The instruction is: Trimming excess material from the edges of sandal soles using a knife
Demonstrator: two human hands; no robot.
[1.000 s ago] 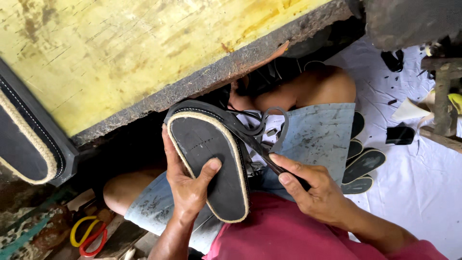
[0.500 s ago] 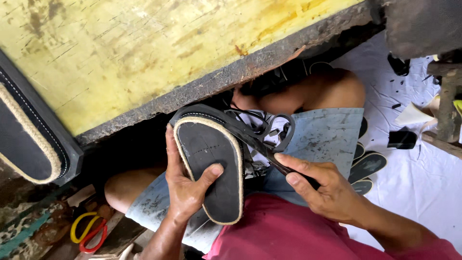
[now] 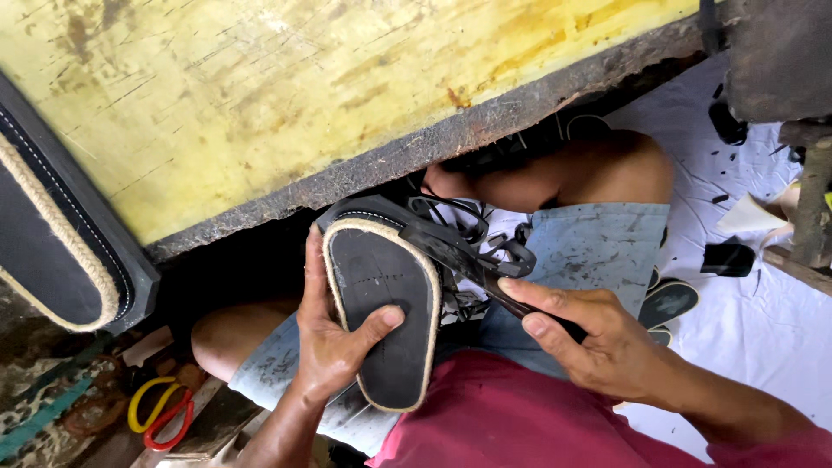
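Second rope-edged sole at left edge, idle. Left hand clamped round black sandal sole, frame centre, under the yellow bench. Right hand pinching black strap taut. Risk: strap slipping or tearing loose if pulled crooked.

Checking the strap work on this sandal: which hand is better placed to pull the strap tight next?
Right, probably. The right hand already pinches the black strap, while the left hand grips the sandal sole-up, thumb across the sole, steadying it.
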